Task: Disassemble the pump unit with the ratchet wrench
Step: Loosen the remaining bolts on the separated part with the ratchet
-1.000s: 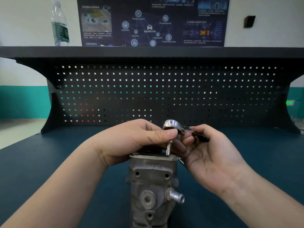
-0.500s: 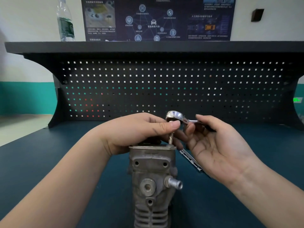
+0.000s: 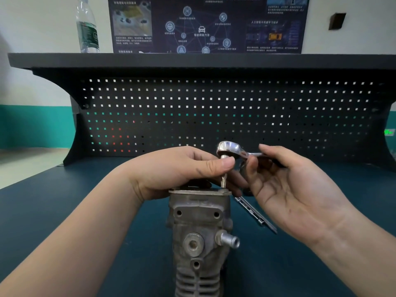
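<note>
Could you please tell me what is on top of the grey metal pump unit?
The left hand rests there, steadying the chrome ratchet wrench's bit at a corner. The fastener is hidden.

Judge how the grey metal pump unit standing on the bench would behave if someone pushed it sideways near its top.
The pump unit looks like solid cast metal, so it is probably heavy and rigid. It stands tall on a narrow finned base, so a push near the top might tip it. The left hand resting on its top plate probably steadies it against the ratchet wrench.
</note>
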`<state>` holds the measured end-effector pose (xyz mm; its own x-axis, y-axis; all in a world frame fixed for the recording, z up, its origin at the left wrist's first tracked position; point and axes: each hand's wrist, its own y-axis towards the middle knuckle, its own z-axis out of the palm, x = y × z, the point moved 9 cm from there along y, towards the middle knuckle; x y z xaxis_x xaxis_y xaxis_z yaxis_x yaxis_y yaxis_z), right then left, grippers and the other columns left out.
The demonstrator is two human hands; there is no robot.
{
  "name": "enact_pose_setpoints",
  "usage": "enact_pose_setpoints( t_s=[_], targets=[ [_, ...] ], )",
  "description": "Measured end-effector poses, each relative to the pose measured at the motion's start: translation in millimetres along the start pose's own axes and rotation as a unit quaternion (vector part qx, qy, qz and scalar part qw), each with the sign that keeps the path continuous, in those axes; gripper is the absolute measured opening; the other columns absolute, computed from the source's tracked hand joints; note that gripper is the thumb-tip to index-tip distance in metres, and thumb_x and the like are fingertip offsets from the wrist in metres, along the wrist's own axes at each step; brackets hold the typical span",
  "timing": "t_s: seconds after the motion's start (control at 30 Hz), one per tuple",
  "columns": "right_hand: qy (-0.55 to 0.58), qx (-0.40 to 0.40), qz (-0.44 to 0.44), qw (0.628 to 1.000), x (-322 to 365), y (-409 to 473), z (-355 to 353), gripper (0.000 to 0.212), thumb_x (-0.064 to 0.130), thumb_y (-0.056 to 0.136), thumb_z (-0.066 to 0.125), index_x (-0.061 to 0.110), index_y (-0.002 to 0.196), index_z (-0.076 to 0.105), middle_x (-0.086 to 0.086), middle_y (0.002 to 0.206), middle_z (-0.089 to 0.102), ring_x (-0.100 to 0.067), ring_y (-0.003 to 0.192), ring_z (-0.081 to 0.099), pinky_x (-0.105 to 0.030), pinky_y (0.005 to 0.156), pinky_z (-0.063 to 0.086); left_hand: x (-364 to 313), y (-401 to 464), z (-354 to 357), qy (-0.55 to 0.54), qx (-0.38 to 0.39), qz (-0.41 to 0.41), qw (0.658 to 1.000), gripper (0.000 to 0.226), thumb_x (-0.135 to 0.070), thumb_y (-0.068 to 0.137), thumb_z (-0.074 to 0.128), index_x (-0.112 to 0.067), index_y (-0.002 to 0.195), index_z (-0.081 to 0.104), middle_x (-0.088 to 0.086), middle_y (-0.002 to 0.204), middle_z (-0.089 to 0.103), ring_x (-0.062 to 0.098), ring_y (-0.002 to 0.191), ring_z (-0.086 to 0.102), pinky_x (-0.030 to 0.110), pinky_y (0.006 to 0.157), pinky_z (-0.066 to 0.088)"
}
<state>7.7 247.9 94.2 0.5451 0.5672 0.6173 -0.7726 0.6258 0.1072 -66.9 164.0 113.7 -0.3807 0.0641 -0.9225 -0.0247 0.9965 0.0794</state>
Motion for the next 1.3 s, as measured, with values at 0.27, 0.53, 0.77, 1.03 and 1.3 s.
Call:
enact_pose_setpoints(
  t_s=[0.27, 0.53, 0.77, 1.03, 1.3],
  targets=[
    [-0.081, 0.039, -0.048, 0.995, 11.2, -2.1, 7.3, 0.008, 0.012, 0.075, 0.067, 0.005, 0.078, 0.064, -0.008, 0.072, 0.065, -0.012, 0.056, 0.064, -0.017, 0.052, 0.052, 0.3, 0.4, -0.5, -0.002, 0.003, 0.003, 1.0, 0.037, -0.043, 0.084, 0.057, -0.014, 0.097, 0.076, 0.0, 0.098, 0.075, 0.007, 0.092, 0.07, 0.013, 0.075, 0.05],
    [-0.257, 0.12, -0.327, 0.901, 39.5, -37.6, 35.3, 0.02, 0.025, 0.084, 0.064, 0.009, 0.074, 0.058, -0.012, 0.069, 0.064, -0.022, 0.06, 0.066, -0.028, 0.055, 0.054, -0.7, -1.1, 1.5, -0.022, 0.031, 0.021, 0.999, 0.02, -0.025, 0.086, 0.067, -0.013, 0.098, 0.076, 0.003, 0.101, 0.075, 0.012, 0.096, 0.069, 0.018, 0.081, 0.051],
    [-0.235, 0.128, -0.3, 0.915, 35.7, -38.4, 37.6, 0.019, 0.021, 0.081, 0.066, 0.006, 0.072, 0.058, -0.011, 0.066, 0.065, -0.02, 0.057, 0.065, -0.026, 0.052, 0.053, -3.5, 1.3, 0.4, -0.106, 0.021, 0.045, 0.993, 0.024, -0.032, 0.07, 0.074, -0.019, 0.09, 0.078, 0.001, 0.087, 0.076, 0.01, 0.082, 0.071, 0.02, 0.073, 0.054],
    [-0.02, 0.046, 0.087, 0.995, -18.3, 7.2, 6.6, 0.012, 0.007, 0.066, 0.066, -0.001, 0.073, 0.062, -0.009, 0.066, 0.061, -0.009, 0.046, 0.06, -0.015, 0.041, 0.048, 1.7, 1.1, -8.7, -0.081, -0.011, 0.016, 0.997, 0.025, -0.036, 0.059, 0.08, -0.016, 0.074, 0.077, 0.002, 0.072, 0.073, 0.01, 0.067, 0.069, 0.02, 0.064, 0.054],
    [-0.031, 0.04, -0.13, 0.99, 20.6, 4.7, -3.7, 0.014, 0.024, 0.071, 0.067, 0.013, 0.071, 0.058, -0.003, 0.064, 0.06, -0.014, 0.047, 0.052, -0.022, 0.04, 0.043, -3.3, -0.7, -5.2, -0.062, -0.008, 0.018, 0.998, 0.027, -0.038, 0.058, 0.083, -0.017, 0.072, 0.075, 0.001, 0.074, 0.073, 0.01, 0.07, 0.069, 0.02, 0.067, 0.053]
  ],
)
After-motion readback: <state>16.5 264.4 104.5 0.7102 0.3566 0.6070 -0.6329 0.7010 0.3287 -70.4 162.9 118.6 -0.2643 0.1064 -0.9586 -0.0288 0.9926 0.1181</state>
